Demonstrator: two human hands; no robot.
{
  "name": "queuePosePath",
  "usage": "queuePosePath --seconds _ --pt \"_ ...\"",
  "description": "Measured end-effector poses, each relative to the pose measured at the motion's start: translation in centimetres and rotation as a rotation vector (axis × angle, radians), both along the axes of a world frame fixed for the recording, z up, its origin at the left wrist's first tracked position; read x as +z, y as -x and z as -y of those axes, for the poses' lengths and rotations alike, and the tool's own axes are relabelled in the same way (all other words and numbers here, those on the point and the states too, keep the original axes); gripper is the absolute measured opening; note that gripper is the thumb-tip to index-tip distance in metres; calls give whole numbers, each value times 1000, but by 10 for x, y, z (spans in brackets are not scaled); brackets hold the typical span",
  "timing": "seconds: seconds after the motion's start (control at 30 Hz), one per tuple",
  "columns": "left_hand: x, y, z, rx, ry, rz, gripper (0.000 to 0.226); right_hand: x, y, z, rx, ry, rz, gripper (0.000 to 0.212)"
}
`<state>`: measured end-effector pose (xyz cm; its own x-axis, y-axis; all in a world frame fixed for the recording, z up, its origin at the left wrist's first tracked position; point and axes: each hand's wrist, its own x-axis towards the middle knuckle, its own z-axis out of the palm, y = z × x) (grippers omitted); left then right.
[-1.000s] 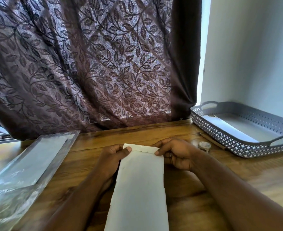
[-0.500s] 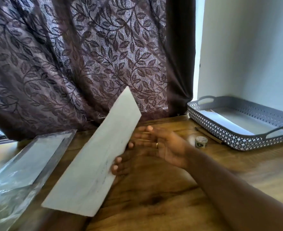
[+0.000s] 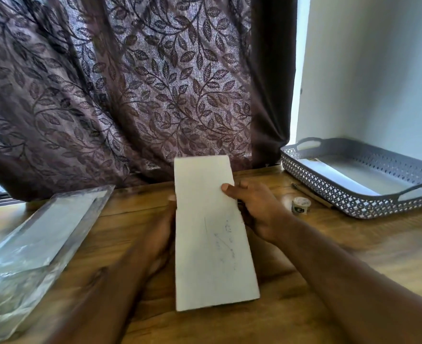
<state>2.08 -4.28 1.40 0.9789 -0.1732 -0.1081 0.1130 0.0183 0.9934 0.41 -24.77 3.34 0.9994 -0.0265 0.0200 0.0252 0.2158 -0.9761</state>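
Risk first: long white paper sheet (image 3: 210, 239) is up off the brown wooden table (image 3: 304, 306), and my right hand (image 3: 259, 209) has it only at the upper right edge. Thumb (image 3: 226, 188) is on the front face with fingers behind, so it's a pinch. Everything below the grip hangs free.

- If thumb pressure drops, the sheet probably pivots or slides down to the table.
- If I squeeze too hard, it likely creases at that edge.
- My left hand (image 3: 160, 234) is mostly hidden behind the sheet. One fingertip (image 3: 172, 197) shows at the left edge, so I can't tell if it grips or just backs the paper. If it only backs it, a sideways push from the right could skew the sheet.
- Faint pencil marks sit on the front face, below my thumb. Sliding the pinch down could smudge them.

Position: the sheet is between both hands, mid-table, with its top edge in front of the dark leaf-patterned curtain (image 3: 130, 95). Clear plastic sleeve (image 3: 31, 244) is to the left and grey perforated plastic tray (image 3: 329, 192) to the right, with a small round labelled roll (image 3: 300, 205) near the tray. All are apart from the sheet.
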Motion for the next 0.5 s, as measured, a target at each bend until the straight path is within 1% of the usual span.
queuePosePath --seconds 0.07,0.1,0.13,0.2,0.23,0.3,0.37,0.4,0.47,0.5 --pt "-1 -4 -2 34 28 51 50 -10 -3 0 -55 192 -36 19" --pt "-2 -7 -6 76 5 85 45 -16 -5 0 -88 291 -48 21" --pt "-4 -12 -9 113 -55 123 41 -19 -7 0 -124 385 -56 24" --pt "-11 -20 -16 159 -270 187 63 -23 -11 -2 -168 542 -58 29" --pt "-12 -20 -17 162 -397 235 67 -24 -14 -3 -182 634 -49 29" --pt "-14 -18 -13 178 -585 326 60 -23 -16 -3 -206 815 -13 31" --pt "-14 -16 -9 185 -699 400 52 -23 -18 -4 -222 967 45 42" --pt "-14 -15 -7 181 -748 420 51 -23 -19 -5 -224 1028 81 39" --pt "-14 -15 -5 183 -809 442 51 -25 -20 -6 -217 1092 116 17" --pt "-14 -14 -4 185 -835 446 51 -27 -22 -6 -209 1105 114 27"
